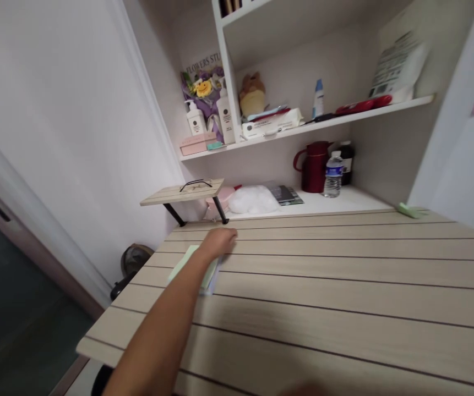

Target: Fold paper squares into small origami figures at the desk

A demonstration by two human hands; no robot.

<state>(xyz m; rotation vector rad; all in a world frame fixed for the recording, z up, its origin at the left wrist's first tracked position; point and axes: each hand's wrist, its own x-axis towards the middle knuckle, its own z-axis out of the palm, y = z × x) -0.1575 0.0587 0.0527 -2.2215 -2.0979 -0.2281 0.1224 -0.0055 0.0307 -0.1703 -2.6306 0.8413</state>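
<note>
My left arm reaches from the bottom left across the wood-slat tabletop (286,280). At its end my left hand (219,242) is low over the table, its fingers bent and partly hidden. Beneath the wrist lies a flat stack of pale green and bluish sheets (210,279); I cannot tell whether they are paper or cloth. The hand is at their upper right corner, and whatever the fingers hold is hidden. At the bottom edge only a blurred bit of skin shows, perhaps my right hand (308,389).
A small raised stand (183,192) with eyeglasses (195,185) on it rises at the back left. Behind the table, a white shelf holds a dark red jug (315,168), a water bottle (333,175) and a white bag (253,199). A pale green strip (410,210) lies at the back right.
</note>
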